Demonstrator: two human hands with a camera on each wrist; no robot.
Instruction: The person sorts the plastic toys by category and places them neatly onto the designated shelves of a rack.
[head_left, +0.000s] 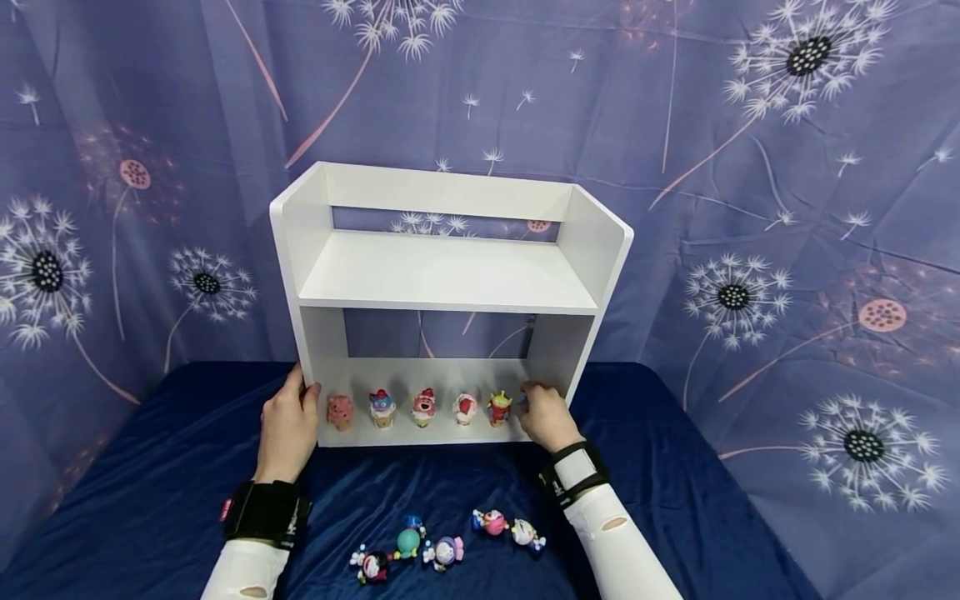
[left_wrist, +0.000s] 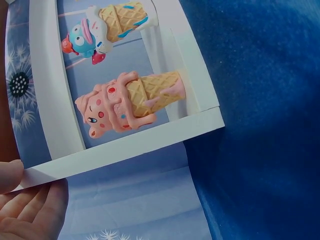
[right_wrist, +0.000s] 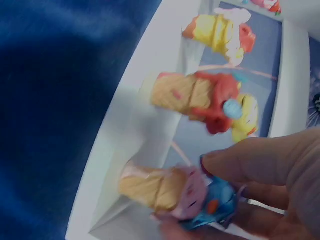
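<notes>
Head view: a white two-tier shelf unit (head_left: 450,271) stands on a dark blue cloth (head_left: 360,479) before a dandelion-print curtain (head_left: 480,100). Along the lower board (head_left: 403,428), from left, stand a pink bear cone figurine (head_left: 340,412), a blue-faced cone figurine (head_left: 382,408), a red-topped figurine (head_left: 423,407), a white-and-red figurine (head_left: 465,408) and a three-eyed alien figurine (head_left: 498,408), spaced apart near the front edge. The left hand (head_left: 288,429) is at the left side panel (head_left: 300,237); the right hand (head_left: 551,417) is at the row's right end, its fingers masking most of the object there. This view alone shows five small loose figurines on the cloth: black-and-red (head_left: 371,567), teal (head_left: 408,542), purple-and-white (head_left: 443,552), pink (head_left: 492,522) and white (head_left: 525,532). A strip of cloth separates them from the shelf's front edge. Left wrist view: thumb and fingers grip the panel edge from both sides, and the waffle pattern of the two nearest cones is legible. Right wrist view: thumb and fingers pinch the blue upper part of a pink-and-blue cone figurine (right_wrist: 175,192), sixth in the row. Its cone end is at the lower board; contact cannot be confirmed. Open room lies between it and the alien figurine; the right side panel (head_left: 561,346) closes off the other side, limiting finger clearance.
</notes>
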